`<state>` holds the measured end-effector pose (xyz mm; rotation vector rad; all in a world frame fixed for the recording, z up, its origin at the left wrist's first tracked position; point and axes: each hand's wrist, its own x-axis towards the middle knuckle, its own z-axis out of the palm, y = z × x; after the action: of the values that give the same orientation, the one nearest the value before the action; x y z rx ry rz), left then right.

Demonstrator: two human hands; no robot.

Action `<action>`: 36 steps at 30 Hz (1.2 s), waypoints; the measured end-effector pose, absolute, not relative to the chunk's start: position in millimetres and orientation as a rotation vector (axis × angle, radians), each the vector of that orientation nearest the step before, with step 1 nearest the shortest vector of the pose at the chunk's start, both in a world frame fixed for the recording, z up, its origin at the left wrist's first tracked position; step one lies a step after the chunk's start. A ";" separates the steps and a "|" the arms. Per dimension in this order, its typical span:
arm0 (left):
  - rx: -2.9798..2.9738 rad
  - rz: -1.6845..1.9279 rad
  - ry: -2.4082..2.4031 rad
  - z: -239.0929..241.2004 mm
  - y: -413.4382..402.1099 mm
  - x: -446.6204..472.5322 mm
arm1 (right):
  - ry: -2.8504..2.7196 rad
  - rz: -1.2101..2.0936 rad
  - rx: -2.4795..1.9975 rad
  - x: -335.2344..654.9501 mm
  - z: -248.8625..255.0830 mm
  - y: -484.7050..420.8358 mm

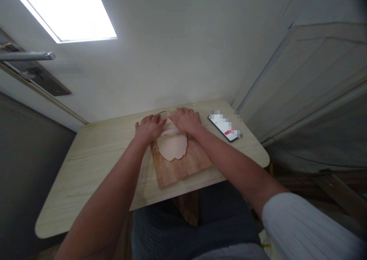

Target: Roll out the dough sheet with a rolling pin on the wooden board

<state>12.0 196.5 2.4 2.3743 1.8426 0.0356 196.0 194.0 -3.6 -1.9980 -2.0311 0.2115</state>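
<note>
A thin sheet of pale dough [172,147] with a wavy near edge lies on a wooden cutting board [169,174]. Across its far side is a pale, rounded roll [170,131]; whether this is a rolling pin or rolled-up dough, I cannot tell. My left hand [151,127] bends over the roll's left end, palm down. On the right end rests my right hand [185,119], its fingers curved over the far side. Both thumbs point inward and nearly meet. The hands hide the roll's ends and the board's far part.
A phone [225,127] with a lit screen lies on the light wooden table [100,164], right of the board. Behind the table rises a white door [183,54] with a metal handle [27,56] at left. A thin metal loop [164,111] shows beyond my hands.
</note>
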 end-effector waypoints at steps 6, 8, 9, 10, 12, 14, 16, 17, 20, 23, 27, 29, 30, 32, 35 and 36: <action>2.517 -0.012 1.807 8.5 198.1 13.2 | -2.036 0.231 -2.031 194.7 -2.2 204.4; 2.526 -0.017 1.820 9.2 199.5 13.9 | -2.048 0.235 -2.033 194.5 -1.7 206.2; 2.531 -0.018 1.824 9.2 200.1 14.2 | -2.055 0.242 -2.033 194.5 -1.6 207.1; 2.536 -0.019 1.824 9.0 200.5 14.3 | -2.059 0.250 -2.031 194.6 -1.5 207.8; 2.550 -0.015 1.821 8.1 199.9 14.2 | -2.068 0.256 -2.023 195.0 -1.9 208.8; 2.553 -0.006 1.828 7.4 196.9 14.0 | -2.085 0.246 -2.012 195.4 -2.7 208.6; 2.560 -0.015 1.828 7.6 191.0 14.4 | -2.106 0.228 -1.997 195.9 -3.5 206.4; 2.557 -0.023 1.831 7.9 187.2 14.8 | -2.115 0.220 -1.991 196.2 -3.9 204.3; 2.489 0.003 1.905 9.5 173.5 17.2 | -2.132 0.195 -1.973 197.0 -4.7 193.3; 2.411 0.078 1.966 10.3 158.9 20.0 | -2.114 0.166 -1.976 198.0 -6.3 176.8; 2.397 0.103 1.944 12.0 142.9 22.7 | -2.087 0.133 -1.983 199.8 -7.8 156.5; 2.431 0.133 1.924 14.7 136.2 24.2 | -2.077 0.134 -1.992 200.6 -6.1 149.7; 2.452 0.186 1.932 16.4 132.5 25.1 | -2.065 0.135 -1.997 200.9 -4.6 146.7; 2.491 0.346 1.974 19.1 123.2 27.1 | -2.028 0.103 -1.985 201.3 -1.3 139.5; 2.512 0.518 2.023 17.1 104.1 29.8 | -1.988 -0.007 -1.923 202.5 0.3 121.8; 2.498 0.525 2.034 14.4 97.2 30.4 | -1.987 -0.024 -1.918 203.1 -0.7 114.1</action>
<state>30.4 97.2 14.4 2.4984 2.0338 0.5246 203.1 114.1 -0.7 -1.9182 -1.9870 -0.0242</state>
